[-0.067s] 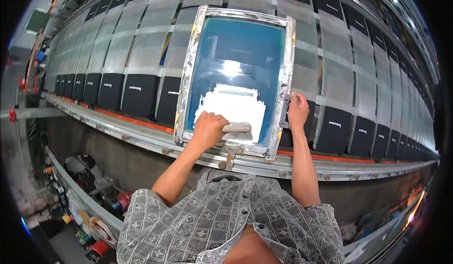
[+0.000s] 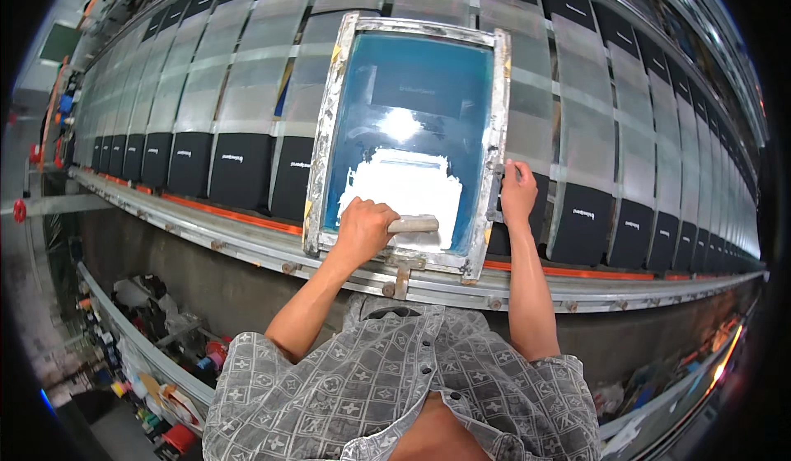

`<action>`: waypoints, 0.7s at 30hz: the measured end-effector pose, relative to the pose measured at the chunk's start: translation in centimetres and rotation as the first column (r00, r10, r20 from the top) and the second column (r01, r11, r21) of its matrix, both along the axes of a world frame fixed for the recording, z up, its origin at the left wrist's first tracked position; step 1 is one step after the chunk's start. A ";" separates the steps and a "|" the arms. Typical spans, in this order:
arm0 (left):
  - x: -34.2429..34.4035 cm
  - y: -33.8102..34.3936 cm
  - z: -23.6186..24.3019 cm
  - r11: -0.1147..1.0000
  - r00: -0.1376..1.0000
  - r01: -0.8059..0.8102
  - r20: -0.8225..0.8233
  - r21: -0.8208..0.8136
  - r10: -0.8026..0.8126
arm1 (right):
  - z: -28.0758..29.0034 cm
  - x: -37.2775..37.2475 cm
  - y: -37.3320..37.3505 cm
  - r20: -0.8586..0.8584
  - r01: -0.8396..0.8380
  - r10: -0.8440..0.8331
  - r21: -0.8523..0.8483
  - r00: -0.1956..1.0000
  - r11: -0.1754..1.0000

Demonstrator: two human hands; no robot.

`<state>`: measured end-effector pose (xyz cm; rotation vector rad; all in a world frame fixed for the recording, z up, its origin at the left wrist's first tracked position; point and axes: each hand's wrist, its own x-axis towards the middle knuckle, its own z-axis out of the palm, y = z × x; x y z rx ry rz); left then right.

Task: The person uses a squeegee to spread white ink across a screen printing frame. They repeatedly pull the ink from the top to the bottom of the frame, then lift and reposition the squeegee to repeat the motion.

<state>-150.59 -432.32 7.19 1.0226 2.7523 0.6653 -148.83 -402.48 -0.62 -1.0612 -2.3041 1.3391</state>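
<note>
A screen-printing frame with a worn, paint-smeared metal rim and blue-green mesh lies in front of me across the boards. White ink covers the lower middle of its mesh. My left hand is closed round the left end of a squeegee, which rests crosswise in the ink near the frame's close edge. At the frame's right side, by a dark bracket, my right hand has its fingers curled in. What they grip, if anything, is hidden.
Long rows of grey boards carrying black fabric pieces with small white print run left and right. A metal rail with an orange strip edges them on my side. Behind on the left, a lower shelf holds jumbled containers.
The boards and the frame's far end sit slightly further left in view. My left hand and the squeegee look unmoved in the ink.
</note>
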 end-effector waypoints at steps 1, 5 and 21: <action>-0.3 -0.1 -0.3 1.000 1.000 0.012 -0.001 -0.019 -0.012 | 0.1 -0.6 -0.1 0.027 -0.008 0.007 0.011 1.000 1.000; -3.5 -0.3 0.2 0.973 0.971 0.200 0.158 -0.113 -0.181 | 0.4 -1.0 0.1 0.133 -0.104 0.059 0.369 0.989 0.924; -5.8 0.9 -2.2 0.983 0.995 0.100 0.043 -0.156 -0.094 | 5.0 -1.7 -10.3 0.308 -0.863 0.836 0.386 0.455 0.327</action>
